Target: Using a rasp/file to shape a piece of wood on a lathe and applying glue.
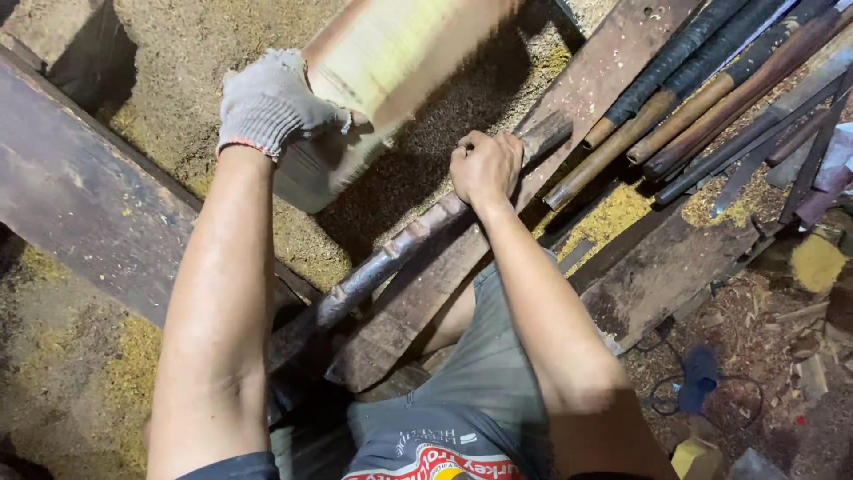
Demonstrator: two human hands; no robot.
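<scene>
My left hand [271,102], in a grey knit glove, grips the end of a thick pale wooden block [391,49] that looks blurred. My bare right hand [485,166] is closed around a long dark knobbly metal rod [382,262], which runs from lower left up towards a rusty plank [444,276]. The block hangs above a bed of sawdust [418,151].
A dark heavy beam [80,191] crosses on the left. Several wooden-handled tools and metal bars [702,84] lie at the upper right on rusty planks [666,267]. Sawdust, wood scraps and a blue object with a cable [697,378] cover the floor at lower right.
</scene>
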